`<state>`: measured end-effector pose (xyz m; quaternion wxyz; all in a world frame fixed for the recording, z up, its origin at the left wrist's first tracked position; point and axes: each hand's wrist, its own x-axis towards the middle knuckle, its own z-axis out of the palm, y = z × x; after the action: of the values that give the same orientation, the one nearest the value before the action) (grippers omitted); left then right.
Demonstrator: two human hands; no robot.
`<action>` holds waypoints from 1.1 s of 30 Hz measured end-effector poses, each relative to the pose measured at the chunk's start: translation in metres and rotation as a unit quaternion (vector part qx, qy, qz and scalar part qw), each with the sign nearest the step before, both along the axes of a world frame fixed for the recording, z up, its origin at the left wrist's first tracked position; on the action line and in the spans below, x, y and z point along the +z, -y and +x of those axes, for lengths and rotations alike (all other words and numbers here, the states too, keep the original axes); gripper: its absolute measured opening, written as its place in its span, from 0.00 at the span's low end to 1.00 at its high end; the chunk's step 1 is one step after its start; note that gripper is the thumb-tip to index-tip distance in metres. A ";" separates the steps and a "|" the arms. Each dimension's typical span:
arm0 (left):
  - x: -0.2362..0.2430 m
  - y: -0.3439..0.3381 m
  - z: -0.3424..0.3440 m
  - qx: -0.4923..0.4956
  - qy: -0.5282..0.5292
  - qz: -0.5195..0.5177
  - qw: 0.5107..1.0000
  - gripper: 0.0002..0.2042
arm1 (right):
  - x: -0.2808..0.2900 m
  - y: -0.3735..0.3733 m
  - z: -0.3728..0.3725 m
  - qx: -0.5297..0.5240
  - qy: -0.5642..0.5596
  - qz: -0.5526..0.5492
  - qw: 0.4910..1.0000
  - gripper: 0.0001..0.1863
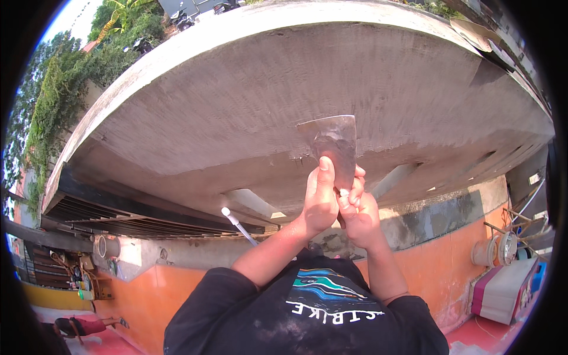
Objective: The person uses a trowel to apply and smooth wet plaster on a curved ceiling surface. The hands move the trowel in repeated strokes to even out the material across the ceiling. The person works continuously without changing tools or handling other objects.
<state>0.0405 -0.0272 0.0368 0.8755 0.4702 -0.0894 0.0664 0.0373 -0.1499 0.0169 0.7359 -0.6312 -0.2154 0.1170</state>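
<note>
A broad putty knife (337, 148) with a flared metal blade is raised in front of a grey plastered wall (236, 89). Dark wet-looking smears cover the middle of the blade. My left hand (320, 201) is closed on it from the left, its thumb lying along the lower blade. From the right, my right hand (360, 218) wraps its fingers around the narrow end and handle, most of which is hidden between my hands. Whether the blade's wide edge touches the wall I cannot tell. Both forearms reach up from the bottom of the view.
Left of my arms a white pipe (232, 218) sticks up by a dark slatted metal grille (136, 219). Orange walling (177, 290) runs below. At right stand buckets (497, 248) and a maroon-and-grey box-like object (497, 296). Another person (83, 325) is at the lower left.
</note>
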 end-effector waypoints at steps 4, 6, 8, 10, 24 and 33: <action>-0.009 0.007 -0.018 -0.019 -0.116 0.034 0.992 0.31 | -0.019 0.005 -0.023 0.031 -0.106 0.033 0.993 0.14; -0.021 0.006 -0.023 -0.011 -0.149 0.040 0.988 0.31 | -0.035 0.003 -0.036 0.018 -0.147 0.007 0.989 0.15; -0.033 0.002 -0.026 -0.004 -0.179 0.044 0.983 0.31 | -0.047 0.001 -0.040 0.010 -0.136 -0.009 0.991 0.15; -0.040 -0.004 -0.025 -0.011 -0.184 0.039 0.982 0.31 | -0.053 -0.006 -0.043 0.000 -0.141 -0.016 0.990 0.15; 0.013 -0.033 -0.024 -0.031 -0.089 0.161 0.982 0.30 | -0.022 -0.029 -0.027 0.130 -0.095 0.123 0.979 0.11; -0.038 -0.028 -0.033 -0.036 -0.226 0.156 0.961 0.33 | -0.071 -0.025 -0.050 0.103 -0.151 0.054 0.982 0.12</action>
<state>0.0078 0.0013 -0.0009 0.7908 0.5998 0.0845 -0.0881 -0.0128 -0.1249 -0.0539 0.7769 -0.5402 -0.1719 0.2738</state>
